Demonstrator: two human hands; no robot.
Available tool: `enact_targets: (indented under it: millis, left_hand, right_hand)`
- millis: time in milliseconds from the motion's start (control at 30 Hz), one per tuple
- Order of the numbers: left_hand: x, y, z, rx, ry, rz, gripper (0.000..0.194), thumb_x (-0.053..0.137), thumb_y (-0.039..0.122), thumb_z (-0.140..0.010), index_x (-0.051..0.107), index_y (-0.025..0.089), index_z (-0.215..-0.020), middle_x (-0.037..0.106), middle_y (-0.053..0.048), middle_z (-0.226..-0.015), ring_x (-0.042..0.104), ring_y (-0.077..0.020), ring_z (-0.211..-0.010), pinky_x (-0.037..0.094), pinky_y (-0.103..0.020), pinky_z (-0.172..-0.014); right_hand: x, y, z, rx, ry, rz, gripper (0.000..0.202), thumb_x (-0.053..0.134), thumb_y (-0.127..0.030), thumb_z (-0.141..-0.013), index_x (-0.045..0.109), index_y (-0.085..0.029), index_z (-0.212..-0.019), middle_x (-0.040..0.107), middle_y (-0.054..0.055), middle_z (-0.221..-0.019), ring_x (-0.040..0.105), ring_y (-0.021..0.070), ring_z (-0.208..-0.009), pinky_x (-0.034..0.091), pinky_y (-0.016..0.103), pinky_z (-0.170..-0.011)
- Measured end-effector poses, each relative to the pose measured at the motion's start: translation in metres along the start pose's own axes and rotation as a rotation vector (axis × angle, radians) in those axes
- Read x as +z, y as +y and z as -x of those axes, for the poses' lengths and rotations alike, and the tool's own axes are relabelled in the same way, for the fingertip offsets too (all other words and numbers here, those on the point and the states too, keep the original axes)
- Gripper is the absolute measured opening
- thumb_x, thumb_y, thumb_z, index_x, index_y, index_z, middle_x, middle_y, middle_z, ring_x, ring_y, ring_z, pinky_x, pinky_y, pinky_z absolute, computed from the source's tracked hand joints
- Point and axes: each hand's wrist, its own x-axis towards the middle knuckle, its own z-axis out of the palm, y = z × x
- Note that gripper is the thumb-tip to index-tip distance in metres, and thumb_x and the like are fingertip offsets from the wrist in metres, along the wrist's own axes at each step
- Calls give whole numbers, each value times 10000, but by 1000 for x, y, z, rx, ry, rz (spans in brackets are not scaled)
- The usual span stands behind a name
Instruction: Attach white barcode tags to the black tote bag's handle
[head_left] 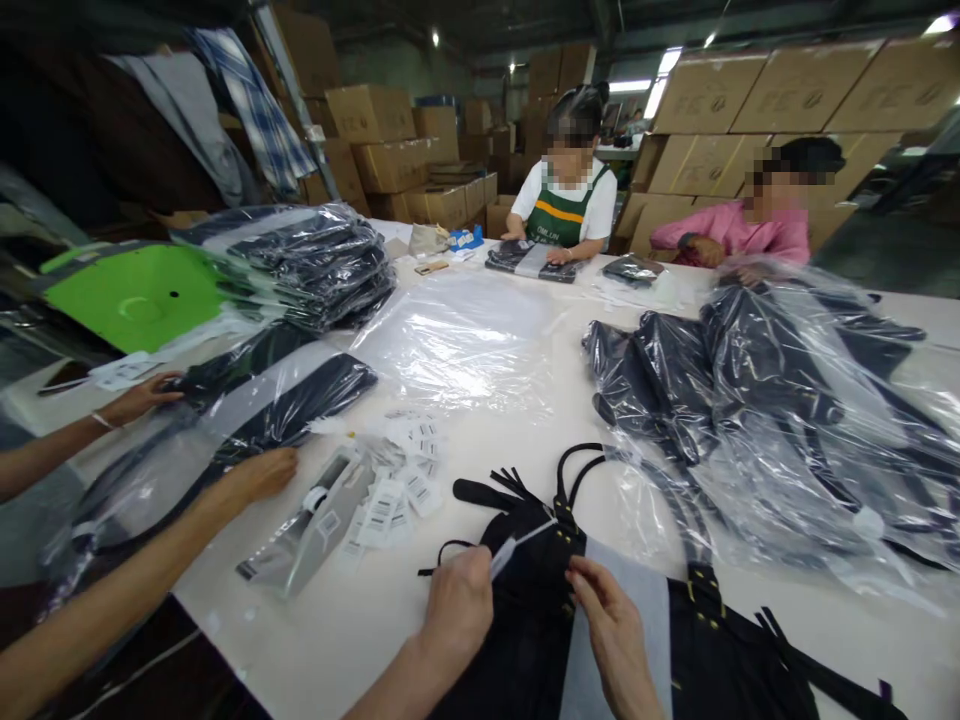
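Note:
A black bag (517,640) with looped handles, gold-coloured studs and tassels lies flat on the table in front of me. A pale grey-white band (637,580) runs across it. My left hand (459,605) is closed in a fist over the bag's left part, gripping a thin white strip (517,541) that points toward the handle base. Just right of it, my right hand (611,625) has thumb and fingers pinched at the bag beside the band. Anything small between those fingertips is hidden.
Barcode labels (386,510) and a clear plastic holder (311,530) lie left. A co-worker's hands (259,475) touch a plastic-wrapped bag (292,395). Clear plastic sheets (457,335) lie mid-table; wrapped bags are piled left (300,255) and right (780,350). Two people work across the table.

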Motion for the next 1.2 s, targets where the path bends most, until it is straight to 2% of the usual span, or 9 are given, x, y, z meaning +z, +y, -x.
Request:
enact_targets:
  millis: [133, 267, 500, 667, 767, 867, 1000, 1100, 1200]
  left_hand:
    - [34, -2, 32, 377, 158, -215, 271, 329, 50, -738, 553, 185, -668, 606, -83, -634, 586, -216, -593, 348, -317, -543]
    - [59, 17, 28, 319, 269, -202, 155, 459, 86, -663, 571, 192, -678, 617, -73, -649, 604, -227, -600, 361, -327, -520]
    - [41, 19, -1, 330, 60, -188, 166, 490, 88, -663, 611, 132, -767, 642, -140, -755, 621, -287, -706, 449, -386, -613]
    - [30, 13, -33, 248, 68, -107, 204, 427, 86, -740, 606, 116, -833, 646, -144, -805, 617, -285, -762, 469, -392, -662]
    - [22, 11, -45, 230, 97, -62, 164, 502, 214, -774, 595, 135, -883, 641, -110, -848, 606, -270, -803, 483, -386, -709]
    - [9, -11, -47, 190, 257, 12, 165, 557, 227, -764, 580, 182, -922, 623, -57, -874, 587, -223, -846, 489, -348, -770]
    - [-16, -74, -46, -72, 540, 16, 268, 447, 80, -783, 525, 165, -1025, 575, -102, -1032, 538, -227, -1010, 444, -389, -889]
    - [-32, -116, -49, -274, 586, -15, 298, 476, 106, -775, 474, 97, -1073, 521, -182, -1093, 489, -315, -1075, 407, -501, -883]
    - [-40, -135, -53, -348, 528, -1, 246, 554, 107, -717, 523, 112, -961, 571, -143, -968, 524, -324, -996, 401, -488, -850]
  right_hand:
    - [4, 14, 7, 87, -44, -17, 572, 732, -595, -512, 650, -191, -909, 702, 42, -802, 640, 201, -724, 499, 289, -629]
    - [11, 17, -6, 339, -172, -162, 564, 770, -587, -470, 637, -166, -821, 702, 43, -670, 643, 178, -613, 506, 265, -562]
    - [42, -29, -50, 423, -158, -236, 372, 814, -253, -374, 631, -152, -682, 706, 66, -661, 634, 162, -597, 496, 233, -508]
    - [66, -35, -83, 422, -115, -182, 180, 696, -94, -434, 582, -197, -527, 644, 24, -535, 558, 135, -481, 490, 240, -469]
    - [69, -39, -105, 382, -34, -188, 187, 644, -82, -479, 549, -229, -542, 599, 6, -511, 569, 158, -505, 510, 262, -490]
    - [62, -46, -122, 308, 52, -226, 180, 576, -101, -531, 527, -243, -632, 607, 9, -585, 620, 167, -632, 541, 262, -592]
    - [65, -47, -109, 246, 100, -218, 221, 625, -162, -523, 530, -216, -715, 626, 23, -639, 631, 170, -665, 536, 273, -602]
    - [91, -35, -73, 210, -28, -131, 378, 731, -239, -426, 577, -183, -766, 654, 20, -642, 599, 146, -578, 501, 254, -532]
    - [128, -20, -34, 187, -174, -6, 422, 745, -358, -411, 607, -165, -761, 664, 29, -621, 581, 144, -541, 481, 263, -526]
